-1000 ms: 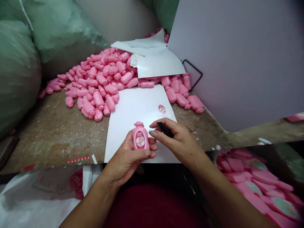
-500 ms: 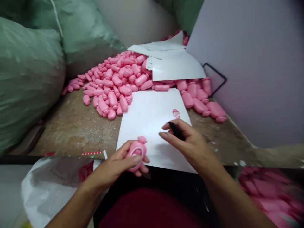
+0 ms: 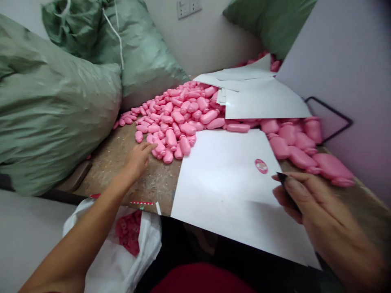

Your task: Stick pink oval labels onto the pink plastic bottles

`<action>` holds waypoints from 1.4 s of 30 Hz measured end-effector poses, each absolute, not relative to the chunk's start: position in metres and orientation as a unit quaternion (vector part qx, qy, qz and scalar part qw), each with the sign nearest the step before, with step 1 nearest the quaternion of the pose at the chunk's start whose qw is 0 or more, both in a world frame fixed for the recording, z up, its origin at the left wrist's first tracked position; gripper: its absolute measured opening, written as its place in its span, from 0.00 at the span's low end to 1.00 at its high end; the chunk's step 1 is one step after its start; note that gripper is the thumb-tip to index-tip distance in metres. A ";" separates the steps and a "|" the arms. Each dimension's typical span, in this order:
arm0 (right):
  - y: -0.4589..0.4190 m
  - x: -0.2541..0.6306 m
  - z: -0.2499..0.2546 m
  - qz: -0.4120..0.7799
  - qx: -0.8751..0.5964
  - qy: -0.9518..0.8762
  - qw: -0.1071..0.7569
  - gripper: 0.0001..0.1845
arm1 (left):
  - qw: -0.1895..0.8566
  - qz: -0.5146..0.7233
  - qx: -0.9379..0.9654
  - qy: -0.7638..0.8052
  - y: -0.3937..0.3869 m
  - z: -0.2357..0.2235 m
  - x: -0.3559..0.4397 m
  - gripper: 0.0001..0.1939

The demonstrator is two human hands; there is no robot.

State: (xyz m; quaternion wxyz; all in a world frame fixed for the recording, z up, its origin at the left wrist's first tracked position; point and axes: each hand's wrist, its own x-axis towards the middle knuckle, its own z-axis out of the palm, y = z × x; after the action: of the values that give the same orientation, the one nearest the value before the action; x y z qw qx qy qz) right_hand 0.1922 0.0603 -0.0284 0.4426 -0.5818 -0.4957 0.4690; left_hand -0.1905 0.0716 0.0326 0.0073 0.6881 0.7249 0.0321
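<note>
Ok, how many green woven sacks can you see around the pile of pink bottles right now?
3: one large green woven sack at the left of the wooden worktop, a second behind it by the wall, a third top right, behind the lilac board. Others may be hidden.

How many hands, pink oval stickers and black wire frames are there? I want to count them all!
Hands: 2 (left hand, right hand)
Pink oval stickers: 1 (pink oval sticker)
Black wire frames: 1 (black wire frame)
Total: 4
</note>
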 end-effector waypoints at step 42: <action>0.109 0.227 -0.042 0.021 -0.535 -0.824 0.186 0.08 | 0.329 0.133 0.848 0.393 0.092 -0.021 0.026 0.25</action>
State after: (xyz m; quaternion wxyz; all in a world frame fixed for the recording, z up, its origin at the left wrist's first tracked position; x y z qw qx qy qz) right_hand 0.2274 0.1088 -0.0419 0.1861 -0.5350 -0.8239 0.0210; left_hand 0.0258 0.0924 -0.0214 0.3292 0.8484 0.3927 0.1330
